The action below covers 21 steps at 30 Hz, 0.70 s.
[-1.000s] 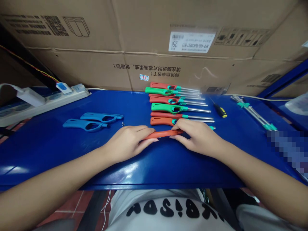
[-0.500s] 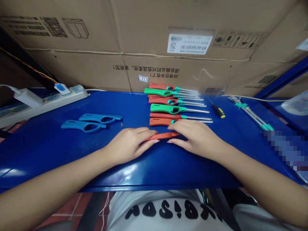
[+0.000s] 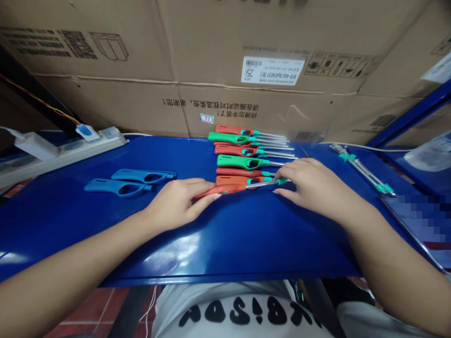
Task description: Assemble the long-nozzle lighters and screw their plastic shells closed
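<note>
My left hand (image 3: 178, 202) is closed around the handle of an orange long-nosed lighter (image 3: 229, 188), held just over the table and pointing right. From its front runs a bare metal tube (image 3: 261, 184). At the tube's far end is a teal collar (image 3: 282, 181), pinched between the thumb and fingers of my right hand (image 3: 310, 188). Right behind the held lighter lies a row of several lighters, among them an orange one (image 3: 229, 180) and a green one (image 3: 239, 162), with teal collars and metal tubes. My right fingers cover some of their tips.
Two blue lighter casings (image 3: 116, 186) lie left of my left hand. Loose metal tubes with teal collars (image 3: 366, 171) are at the right, behind a flat device (image 3: 416, 225). A power strip (image 3: 70, 155) stands at the left. A large cardboard box (image 3: 197, 61) walls off the back.
My right hand has moved right along the lighter, and the metal tube and teal collar now show. My left hand has shifted slightly left. The screwdriver's handle is now hidden behind my right hand.
</note>
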Motion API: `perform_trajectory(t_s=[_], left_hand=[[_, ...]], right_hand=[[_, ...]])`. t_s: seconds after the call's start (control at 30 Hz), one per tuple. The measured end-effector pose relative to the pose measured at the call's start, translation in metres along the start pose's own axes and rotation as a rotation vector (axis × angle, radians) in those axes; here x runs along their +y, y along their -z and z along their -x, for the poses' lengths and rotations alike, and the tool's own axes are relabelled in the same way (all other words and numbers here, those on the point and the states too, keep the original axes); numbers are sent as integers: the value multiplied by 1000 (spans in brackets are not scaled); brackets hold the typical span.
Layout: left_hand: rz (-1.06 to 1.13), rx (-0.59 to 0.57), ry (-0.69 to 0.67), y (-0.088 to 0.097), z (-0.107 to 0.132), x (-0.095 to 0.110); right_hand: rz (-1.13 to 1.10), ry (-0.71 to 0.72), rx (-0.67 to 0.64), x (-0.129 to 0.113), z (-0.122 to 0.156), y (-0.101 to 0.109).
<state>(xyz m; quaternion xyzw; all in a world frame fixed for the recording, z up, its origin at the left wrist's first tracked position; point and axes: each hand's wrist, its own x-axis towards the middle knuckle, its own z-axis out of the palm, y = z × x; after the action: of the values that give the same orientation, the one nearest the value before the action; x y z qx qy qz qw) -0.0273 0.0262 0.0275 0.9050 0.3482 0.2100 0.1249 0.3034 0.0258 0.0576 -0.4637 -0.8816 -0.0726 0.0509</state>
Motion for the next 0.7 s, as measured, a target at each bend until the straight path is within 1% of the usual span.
perform_trajectory(t_s=[0.1,0.17,0.27,0.33,0.4,0.47,0.57,0.7], left_hand=[[-1,11,-1,0,0,0],[8,18,-14,-1,-1,1],[47,18,-56,-3,0,5],[69,9,-86,-5,2,8],[71,4,-107,-6,3,9],[62,8,-113,-7,4,9],[62,25,-103,-6,5,8],[84,21,-94,-5,4,9]], right_hand=[[20,38,6,0,0,1],[-14,113,28,-6,-2,0],[-129,237,82,-25,-5,-3],[-162,285,120,-39,-7,-7],[-166,310,142,-48,-7,-11],[-166,312,159,-49,-6,-12],[-165,296,179,-43,-5,-12],[-130,353,207,-38,-7,-11]])
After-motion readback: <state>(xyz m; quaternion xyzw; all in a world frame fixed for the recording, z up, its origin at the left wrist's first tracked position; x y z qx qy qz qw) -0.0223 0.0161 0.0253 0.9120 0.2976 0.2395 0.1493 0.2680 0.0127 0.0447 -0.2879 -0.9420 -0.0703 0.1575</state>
